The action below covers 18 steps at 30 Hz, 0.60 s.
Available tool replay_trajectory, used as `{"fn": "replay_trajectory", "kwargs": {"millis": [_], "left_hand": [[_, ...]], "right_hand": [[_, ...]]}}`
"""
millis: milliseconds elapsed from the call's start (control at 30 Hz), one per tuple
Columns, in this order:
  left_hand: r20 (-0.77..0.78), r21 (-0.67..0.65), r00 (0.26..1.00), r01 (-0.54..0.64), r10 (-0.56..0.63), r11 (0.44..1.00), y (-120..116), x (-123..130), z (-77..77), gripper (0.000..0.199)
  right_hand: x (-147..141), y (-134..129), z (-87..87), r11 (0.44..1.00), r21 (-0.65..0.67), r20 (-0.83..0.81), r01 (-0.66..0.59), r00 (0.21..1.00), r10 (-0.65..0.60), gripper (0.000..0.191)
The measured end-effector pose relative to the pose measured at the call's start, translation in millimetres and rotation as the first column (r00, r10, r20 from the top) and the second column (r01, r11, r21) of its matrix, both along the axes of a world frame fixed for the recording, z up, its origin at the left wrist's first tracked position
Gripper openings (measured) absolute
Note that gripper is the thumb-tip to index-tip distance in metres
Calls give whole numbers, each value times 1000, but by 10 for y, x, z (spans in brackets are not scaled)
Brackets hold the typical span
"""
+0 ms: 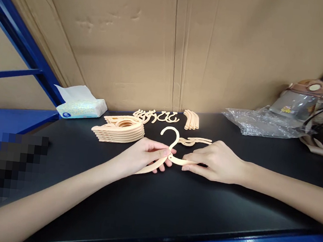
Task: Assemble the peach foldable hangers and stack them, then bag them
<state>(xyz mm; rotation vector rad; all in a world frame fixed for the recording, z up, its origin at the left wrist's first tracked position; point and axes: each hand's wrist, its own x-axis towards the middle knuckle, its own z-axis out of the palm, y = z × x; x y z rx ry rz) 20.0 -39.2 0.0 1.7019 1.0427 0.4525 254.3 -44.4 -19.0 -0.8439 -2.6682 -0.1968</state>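
Jointly, left hand (146,153), right hand (216,161) hold one hanger (176,160).

Hands (146,152) grip hanger (178,161) over black table (152,208); stacked hangers (119,135), tissue pack (80,108) beyond.

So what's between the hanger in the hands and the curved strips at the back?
A few slim peach pieces, lying on the black tabletop behind the hanger and in front of the curved strips. Shows in the head view.
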Motion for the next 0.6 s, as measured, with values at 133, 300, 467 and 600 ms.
{"fn": "replay_trajectory", "kwargs": {"millis": [133,300,467,600], "left_hand": [[-234,386,972,69,25,920,-77,24,4,35],[-398,508,917,241,-23,827,-118,42,43,21],[-480,544,877,299,-1,784,-89,10,25,25],[-526,550,850,328,14,768,-84,-12,5,27]], "right_hand": [[2,11,12,999,-43,-20,13,1000,-13,36],[15,23,38,990,-137,-59,-13,998,5,35],[1,16,59,981,-191,-56,-31,998,20,33],[-10,15,56,979,-202,-73,-43,997,29,32]]}}
